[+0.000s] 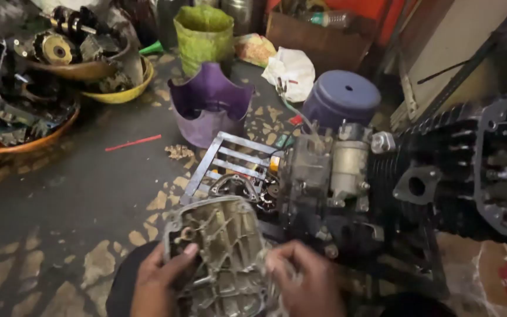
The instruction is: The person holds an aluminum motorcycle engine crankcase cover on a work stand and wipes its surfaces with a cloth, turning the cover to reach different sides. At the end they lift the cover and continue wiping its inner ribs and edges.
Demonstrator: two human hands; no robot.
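Observation:
Both of my hands hold a grey ribbed metal engine cover (221, 252), its inner side facing up, low in the middle of the view. My left hand (158, 282) grips its left edge with the thumb on top. My right hand (303, 279) clasps its right edge. Just beyond the cover, a motorcycle engine (406, 188) with black cooling fins lies on a metal frame stand (230, 161) on the floor.
A cut purple plastic tub (209, 108) and an upturned purple bucket (341, 97) stand behind the engine. Bowls of greasy engine parts (60, 53) fill the far left. A green bag (203, 35), a white bag (291, 70) and a cardboard piece (488, 276) lie around.

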